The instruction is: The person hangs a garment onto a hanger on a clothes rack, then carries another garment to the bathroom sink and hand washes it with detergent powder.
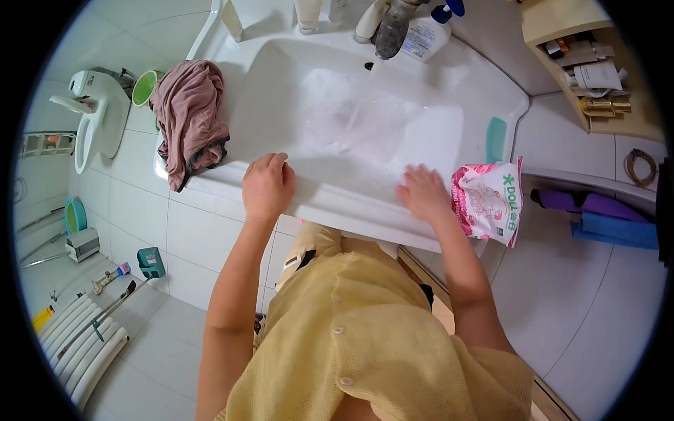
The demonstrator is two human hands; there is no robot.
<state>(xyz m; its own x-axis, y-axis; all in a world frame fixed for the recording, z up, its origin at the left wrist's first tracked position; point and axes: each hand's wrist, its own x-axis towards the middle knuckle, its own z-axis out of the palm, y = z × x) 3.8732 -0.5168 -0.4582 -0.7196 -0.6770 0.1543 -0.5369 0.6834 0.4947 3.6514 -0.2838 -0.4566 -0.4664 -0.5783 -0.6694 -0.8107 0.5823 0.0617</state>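
My left hand point(269, 186) rests on the front rim of the white sink point(316, 193), its fingers curled with the undersides hidden. Toward the right along the same rim, my right hand point(425, 191) lies with fingers spread at the basin's inner edge, holding nothing. Water point(357, 109) runs from the grey faucet point(393, 34) into foamy water point(351, 133) in the basin. Close beside my right hand stands a pink and white plastic packet point(488, 200). A crumpled dusty-pink cloth point(188, 116) is draped over the sink's left edge.
Behind the basin are a pump bottle point(427, 35) and several tubes point(307, 15). A teal dish point(496, 139) sits on the right ledge. A wooden shelf point(597, 70) with toiletries is at upper right. Purple and blue cloths point(611, 226) hang lower right; a white radiator point(84, 344) is lower left.
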